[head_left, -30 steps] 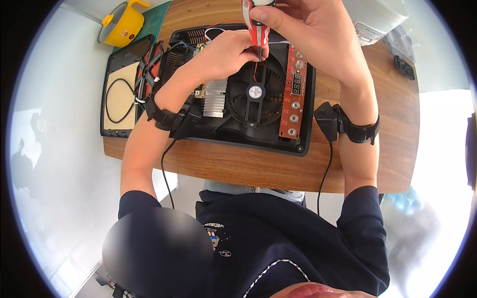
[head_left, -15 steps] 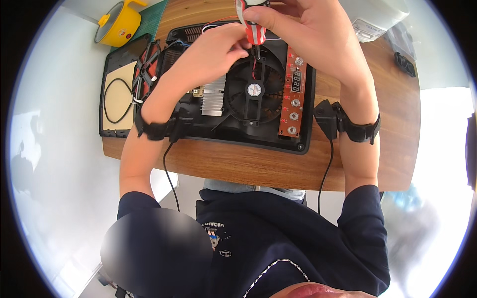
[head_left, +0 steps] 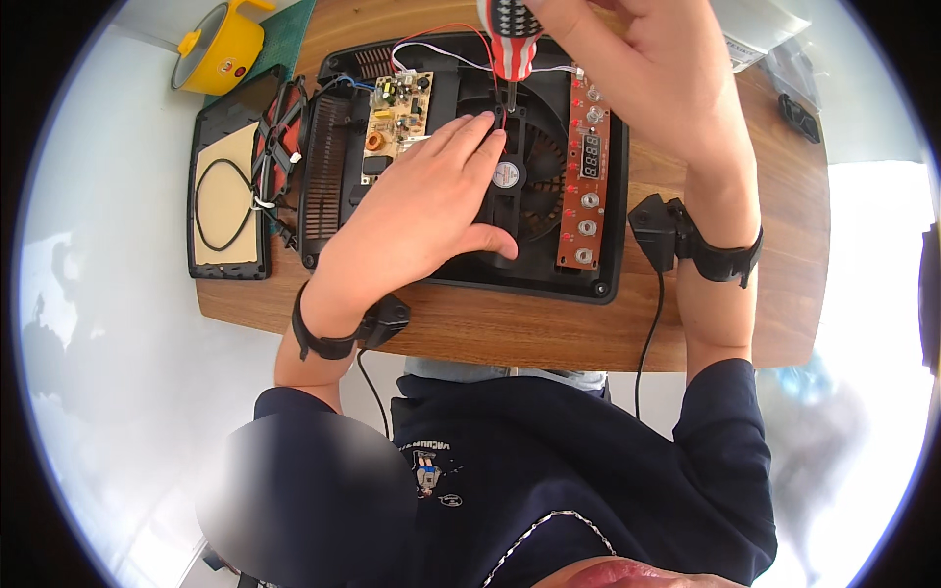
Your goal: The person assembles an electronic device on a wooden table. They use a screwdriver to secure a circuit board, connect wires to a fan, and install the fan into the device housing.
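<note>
An opened black appliance housing (head_left: 461,284) lies on the table, with a cooling fan (head_left: 534,211) mounted inside. My right hand (head_left: 627,78) is closed around a screwdriver (head_left: 512,57) with a red, white and black handle. The screwdriver stands roughly upright, its tip at the far end of the fan's bracket (head_left: 512,110). My left hand (head_left: 421,211) lies palm down with its fingers extended and thumb apart, over the fan's left side. It hides the metal heat sink and part of the fan. Its fingertips are beside the bracket.
Inside the housing are a tan circuit board (head_left: 397,108) and a reddish-brown display board (head_left: 586,196). To the left lies a black-framed panel (head_left: 227,211) with a black cord loop. A yellow pot (head_left: 221,54) stands far left on a green mat; a small black object (head_left: 799,120) lies far right.
My left hand has moved from beside the screwdriver toward me and opened flat over the fan, uncovering the tan circuit board. The screwdriver has shifted slightly right and away, still in my right hand.
</note>
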The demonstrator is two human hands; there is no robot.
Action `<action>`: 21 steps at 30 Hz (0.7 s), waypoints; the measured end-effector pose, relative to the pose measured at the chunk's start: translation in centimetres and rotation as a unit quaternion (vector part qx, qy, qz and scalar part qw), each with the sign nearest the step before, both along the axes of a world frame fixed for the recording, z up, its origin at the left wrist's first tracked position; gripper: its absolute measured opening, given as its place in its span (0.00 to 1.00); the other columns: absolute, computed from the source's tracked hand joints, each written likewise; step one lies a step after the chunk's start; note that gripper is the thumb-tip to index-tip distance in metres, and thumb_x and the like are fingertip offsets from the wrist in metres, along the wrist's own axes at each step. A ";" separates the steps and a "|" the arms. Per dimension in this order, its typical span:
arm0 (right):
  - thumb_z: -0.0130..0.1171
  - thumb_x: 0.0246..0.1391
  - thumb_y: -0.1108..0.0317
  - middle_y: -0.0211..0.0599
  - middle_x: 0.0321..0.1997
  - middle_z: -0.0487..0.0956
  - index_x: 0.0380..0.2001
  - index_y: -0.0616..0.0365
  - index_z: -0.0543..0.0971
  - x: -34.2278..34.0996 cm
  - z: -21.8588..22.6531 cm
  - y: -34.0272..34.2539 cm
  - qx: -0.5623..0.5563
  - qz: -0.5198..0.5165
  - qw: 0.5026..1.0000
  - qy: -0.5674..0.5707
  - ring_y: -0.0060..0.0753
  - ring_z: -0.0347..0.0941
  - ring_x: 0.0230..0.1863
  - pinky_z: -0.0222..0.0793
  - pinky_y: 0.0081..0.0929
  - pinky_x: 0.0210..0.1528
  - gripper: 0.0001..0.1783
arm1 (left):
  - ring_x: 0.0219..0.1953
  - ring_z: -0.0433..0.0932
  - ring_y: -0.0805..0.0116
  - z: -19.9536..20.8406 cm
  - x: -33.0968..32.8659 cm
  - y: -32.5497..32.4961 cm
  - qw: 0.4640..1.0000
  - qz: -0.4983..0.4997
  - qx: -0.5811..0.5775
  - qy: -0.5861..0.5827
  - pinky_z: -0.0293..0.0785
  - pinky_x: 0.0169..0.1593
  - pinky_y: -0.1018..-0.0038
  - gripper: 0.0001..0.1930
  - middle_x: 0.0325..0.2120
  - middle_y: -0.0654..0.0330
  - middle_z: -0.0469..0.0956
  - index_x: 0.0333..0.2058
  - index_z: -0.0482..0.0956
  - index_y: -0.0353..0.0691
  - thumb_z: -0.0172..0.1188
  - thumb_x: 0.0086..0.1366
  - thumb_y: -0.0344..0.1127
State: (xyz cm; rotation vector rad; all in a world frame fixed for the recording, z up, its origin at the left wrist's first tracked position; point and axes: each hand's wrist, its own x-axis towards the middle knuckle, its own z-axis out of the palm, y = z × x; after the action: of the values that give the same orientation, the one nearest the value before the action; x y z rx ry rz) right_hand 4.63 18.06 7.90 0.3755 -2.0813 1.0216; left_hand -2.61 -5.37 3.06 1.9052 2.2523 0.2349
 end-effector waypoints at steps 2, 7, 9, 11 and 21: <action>0.70 0.61 0.74 0.44 0.48 0.84 0.55 0.61 0.84 0.1 0.1 -0.2 0.000 -0.005 1.000 -0.006 0.33 0.83 0.42 0.82 0.27 0.44 0.18 | 0.74 0.64 0.44 -0.4 0.2 0.0 1.000 -0.001 0.009 0.000 0.65 0.74 0.57 0.52 0.73 0.42 0.64 0.71 0.64 0.27 0.76 0.56 0.54; 0.73 0.57 0.77 0.37 0.47 0.82 0.53 0.59 0.86 0.1 0.3 -0.1 0.091 -0.066 0.994 -0.004 0.26 0.80 0.39 0.77 0.21 0.38 0.19 | 0.74 0.64 0.44 -0.8 -0.2 0.0 0.999 -0.004 0.032 -0.031 0.65 0.74 0.56 0.52 0.72 0.43 0.64 0.70 0.65 0.27 0.79 0.53 0.50; 0.75 0.55 0.76 0.36 0.46 0.81 0.52 0.59 0.86 -0.5 0.5 -1.5 0.143 -0.154 0.977 0.040 0.24 0.79 0.39 0.76 0.21 0.37 0.20 | 0.74 0.65 0.45 -0.8 -0.1 -0.2 0.999 -0.003 0.039 -0.030 0.65 0.73 0.56 0.52 0.72 0.43 0.65 0.70 0.65 0.28 0.80 0.53 0.49; 0.76 0.55 0.74 0.35 0.45 0.81 0.52 0.59 0.87 -1.2 0.9 -4.2 0.141 -0.204 0.966 0.073 0.23 0.78 0.38 0.75 0.21 0.36 0.20 | 0.73 0.65 0.46 -1.1 -0.2 -0.2 0.999 -0.004 0.045 -0.027 0.66 0.72 0.57 0.51 0.72 0.43 0.65 0.70 0.66 0.28 0.80 0.53 0.49; 0.79 0.53 0.60 0.34 0.42 0.81 0.52 0.59 0.87 -2.7 -2.4 -1.0 0.076 -0.101 0.987 0.098 0.27 0.76 0.39 0.72 0.24 0.40 0.25 | 0.73 0.66 0.48 -1.2 -0.5 -0.3 0.999 -0.026 0.040 0.008 0.66 0.71 0.58 0.50 0.70 0.41 0.66 0.68 0.67 0.24 0.79 0.54 0.49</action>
State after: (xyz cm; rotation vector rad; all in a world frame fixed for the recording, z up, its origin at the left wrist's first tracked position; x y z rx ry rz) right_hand 1.93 17.05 5.55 0.3208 -1.9774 0.6804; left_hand -3.08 -5.65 1.90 2.0098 2.2308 0.3089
